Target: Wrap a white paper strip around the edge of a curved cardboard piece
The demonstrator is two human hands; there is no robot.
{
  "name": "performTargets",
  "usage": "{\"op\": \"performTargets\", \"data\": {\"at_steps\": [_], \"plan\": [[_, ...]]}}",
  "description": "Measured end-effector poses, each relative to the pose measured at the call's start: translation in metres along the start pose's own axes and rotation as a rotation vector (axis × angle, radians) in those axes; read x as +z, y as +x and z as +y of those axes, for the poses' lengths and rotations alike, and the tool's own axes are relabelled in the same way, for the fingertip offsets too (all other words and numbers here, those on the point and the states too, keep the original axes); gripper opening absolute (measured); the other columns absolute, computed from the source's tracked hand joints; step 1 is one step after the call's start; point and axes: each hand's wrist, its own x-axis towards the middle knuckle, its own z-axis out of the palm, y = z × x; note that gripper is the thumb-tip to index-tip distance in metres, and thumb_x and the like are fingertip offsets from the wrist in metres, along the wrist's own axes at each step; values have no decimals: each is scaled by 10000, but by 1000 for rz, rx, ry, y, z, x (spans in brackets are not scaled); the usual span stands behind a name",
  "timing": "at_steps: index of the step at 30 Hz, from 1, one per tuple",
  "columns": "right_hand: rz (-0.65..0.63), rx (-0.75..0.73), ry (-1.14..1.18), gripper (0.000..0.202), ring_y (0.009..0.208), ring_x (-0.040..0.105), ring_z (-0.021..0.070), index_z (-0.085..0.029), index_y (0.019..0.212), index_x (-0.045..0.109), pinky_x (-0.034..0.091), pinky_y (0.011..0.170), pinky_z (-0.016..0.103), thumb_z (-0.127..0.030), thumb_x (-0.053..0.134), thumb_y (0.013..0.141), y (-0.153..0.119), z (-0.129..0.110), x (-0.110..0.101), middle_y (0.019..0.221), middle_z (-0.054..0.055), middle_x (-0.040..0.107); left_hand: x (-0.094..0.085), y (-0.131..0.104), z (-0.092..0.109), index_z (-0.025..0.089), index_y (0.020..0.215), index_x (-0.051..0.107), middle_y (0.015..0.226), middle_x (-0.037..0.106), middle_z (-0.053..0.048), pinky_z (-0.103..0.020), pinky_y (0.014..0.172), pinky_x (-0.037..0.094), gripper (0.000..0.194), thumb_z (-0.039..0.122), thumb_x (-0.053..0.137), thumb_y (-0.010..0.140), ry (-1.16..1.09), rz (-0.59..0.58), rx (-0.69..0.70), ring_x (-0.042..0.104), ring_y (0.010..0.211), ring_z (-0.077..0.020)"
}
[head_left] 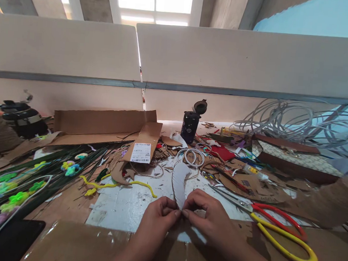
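Observation:
Between my hands stands a white curved, leaf-shaped piece (179, 182), with a ridged surface and a thin brownish edge; its material is hard to make out. Its narrow lower end is pinched by my left hand (159, 218), thumb and fingers closed. My right hand (205, 213) pinches the same end from the other side, and the fingertips of both hands nearly touch. To the right lie large scissors (253, 211) with one red and one yellow handle, blades slightly apart. A brown crescent cutout (119, 173) and a yellow pipe cleaner (145, 186) rest to the left.
Brown cardboard (77, 243) lies along the near edge. An open cardboard box (102, 123), a dark bottle (190, 127) with its lid up, white rings (193, 157) and a patterned bag (292, 158) stand farther back. Fuzzy flowers (13, 200) lie left, coiled grey strips (298, 120) right.

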Motion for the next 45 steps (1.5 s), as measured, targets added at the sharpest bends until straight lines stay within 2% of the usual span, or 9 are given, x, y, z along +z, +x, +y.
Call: {"op": "performTargets", "data": {"at_steps": [22, 33, 37, 42, 45], "plan": [[-1, 4, -1, 103, 790, 592, 166, -191, 735, 646, 429, 701, 273, -158, 646, 833, 2, 2, 0, 802, 2, 619, 0, 1, -1, 155, 667, 587, 532, 565, 13, -230, 520, 293, 256, 299, 777, 576, -39, -2, -21, 477, 516, -108], [11, 12, 3, 96, 790, 593, 166, -187, 735, 640, 428, 708, 279, -137, 643, 817, 2, 2, 1, 799, 1, 617, 0, 2, -3, 139, 676, 583, 551, 556, 16, -224, 541, 314, 208, 240, 733, 572, -65, -13, -29, 497, 531, -101], [14, 12, 13, 97, 786, 594, 166, -183, 737, 644, 433, 706, 281, -149, 635, 827, 2, 2, 1, 799, 6, 616, 0, 3, -4, 132, 688, 598, 578, 596, -9, -232, 565, 350, 210, 232, 740, 570, -81, -10, -27, 537, 562, -121], [12, 15, 19, 88, 784, 592, 168, -180, 738, 644, 432, 704, 279, -159, 641, 824, 3, 1, 0, 800, 10, 618, -1, 1, -3, 144, 667, 596, 541, 571, 9, -222, 531, 307, 202, 242, 755, 591, -62, -15, -30, 502, 530, -105], [11, 21, 20, 96, 778, 589, 164, -180, 728, 642, 427, 697, 274, -150, 643, 820, 4, 1, 0, 792, 6, 615, -2, 1, -4, 138, 703, 622, 589, 607, -9, -228, 548, 329, 211, 251, 767, 600, -61, -18, -20, 524, 560, -117]]}}
